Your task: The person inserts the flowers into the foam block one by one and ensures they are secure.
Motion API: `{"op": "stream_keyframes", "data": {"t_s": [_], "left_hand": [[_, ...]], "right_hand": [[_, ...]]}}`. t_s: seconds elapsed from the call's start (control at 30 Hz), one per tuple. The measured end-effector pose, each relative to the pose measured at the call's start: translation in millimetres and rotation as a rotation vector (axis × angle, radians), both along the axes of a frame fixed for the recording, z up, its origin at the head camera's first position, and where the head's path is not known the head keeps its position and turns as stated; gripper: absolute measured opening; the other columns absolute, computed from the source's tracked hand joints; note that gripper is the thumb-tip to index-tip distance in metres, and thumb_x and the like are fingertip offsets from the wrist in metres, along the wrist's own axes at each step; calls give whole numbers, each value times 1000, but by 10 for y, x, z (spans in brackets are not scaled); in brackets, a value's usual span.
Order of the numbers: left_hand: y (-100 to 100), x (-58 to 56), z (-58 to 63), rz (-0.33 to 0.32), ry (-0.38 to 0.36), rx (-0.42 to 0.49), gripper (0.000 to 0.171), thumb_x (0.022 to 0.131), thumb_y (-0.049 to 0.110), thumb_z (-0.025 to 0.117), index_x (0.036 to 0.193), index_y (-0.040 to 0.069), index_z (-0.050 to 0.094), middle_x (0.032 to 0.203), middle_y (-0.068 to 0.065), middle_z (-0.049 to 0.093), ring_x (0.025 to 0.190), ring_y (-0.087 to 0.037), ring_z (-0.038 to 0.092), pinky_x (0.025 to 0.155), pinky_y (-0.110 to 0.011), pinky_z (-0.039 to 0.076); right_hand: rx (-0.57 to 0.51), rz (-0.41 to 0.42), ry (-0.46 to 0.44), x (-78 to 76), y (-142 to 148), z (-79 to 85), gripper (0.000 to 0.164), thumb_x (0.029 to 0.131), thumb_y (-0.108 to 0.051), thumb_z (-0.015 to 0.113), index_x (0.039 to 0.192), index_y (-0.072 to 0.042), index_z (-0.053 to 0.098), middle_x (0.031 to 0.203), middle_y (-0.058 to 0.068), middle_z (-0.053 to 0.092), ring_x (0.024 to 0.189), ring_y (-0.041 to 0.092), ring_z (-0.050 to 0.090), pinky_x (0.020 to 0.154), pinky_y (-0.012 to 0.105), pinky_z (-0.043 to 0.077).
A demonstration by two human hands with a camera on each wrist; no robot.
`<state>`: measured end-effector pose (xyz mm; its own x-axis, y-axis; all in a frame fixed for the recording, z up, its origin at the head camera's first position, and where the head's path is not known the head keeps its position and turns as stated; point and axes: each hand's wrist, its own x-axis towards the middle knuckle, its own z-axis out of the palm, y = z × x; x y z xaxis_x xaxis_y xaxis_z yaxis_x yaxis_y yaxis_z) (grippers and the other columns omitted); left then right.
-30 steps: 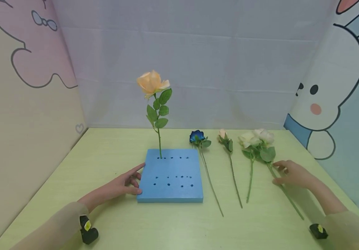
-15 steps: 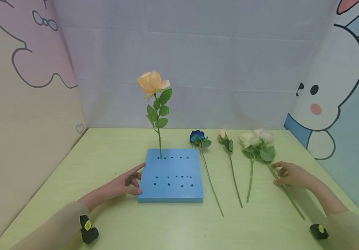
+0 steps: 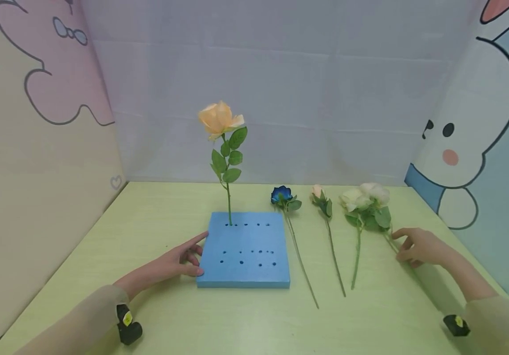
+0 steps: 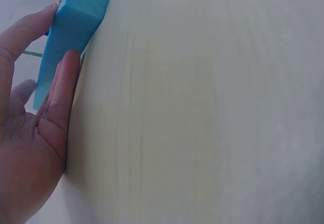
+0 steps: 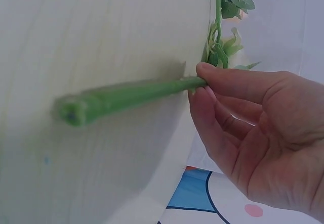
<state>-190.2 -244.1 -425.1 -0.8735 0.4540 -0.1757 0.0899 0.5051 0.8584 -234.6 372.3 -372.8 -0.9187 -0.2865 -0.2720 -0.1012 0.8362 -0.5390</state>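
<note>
My left hand (image 3: 170, 264) rests against the left side of a blue block with small holes (image 3: 250, 239), the index finger stretched along its edge and the thumb at its front corner. The left wrist view shows the fingertips touching the side of the blue block (image 4: 76, 32). A peach rose (image 3: 219, 118) stands upright in a back-row hole. At the right, my right hand (image 3: 427, 246) pinches the stem of a white flower (image 3: 375, 193) between thumb and fingers. In the right wrist view, the green stem's (image 5: 131, 95) cut end points toward the camera.
Between the block and my right hand lie a blue rose (image 3: 282, 195), a pale pink rosebud (image 3: 318, 191) and a cream flower (image 3: 354, 198), whose head and leaves overlap the held flower. A pale curtain (image 3: 281, 98) hangs behind the light green table (image 3: 156, 315).
My right hand has shifted slightly right with the white flower's stem, which now looks blurred. The left hand keeps its place on the block. The head view has swung slightly left.
</note>
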Motion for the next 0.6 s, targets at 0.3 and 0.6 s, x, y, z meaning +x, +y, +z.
{"op": "stream_keyframes", "data": {"t_s": [0.3, 0.6], "left_hand": [[-8, -16, -24, -14, 7, 12, 93, 88, 25, 74, 160, 22, 14, 129, -17, 43, 104, -22, 53, 85, -28, 44], [-13, 0, -19, -10, -7, 20, 94, 89, 25, 74, 160, 21, 13, 130, -17, 42, 104, -22, 53, 83, -28, 46]], "right_hand": [[18, -45, 51, -42, 55, 71, 56, 87, -2, 68, 131, 21, 41, 90, 20, 66, 69, 20, 67, 63, 35, 59], [18, -75, 151, -37, 55, 231, 54, 89, -3, 65, 132, 19, 42, 88, 21, 66, 72, 23, 69, 61, 34, 59]]}}
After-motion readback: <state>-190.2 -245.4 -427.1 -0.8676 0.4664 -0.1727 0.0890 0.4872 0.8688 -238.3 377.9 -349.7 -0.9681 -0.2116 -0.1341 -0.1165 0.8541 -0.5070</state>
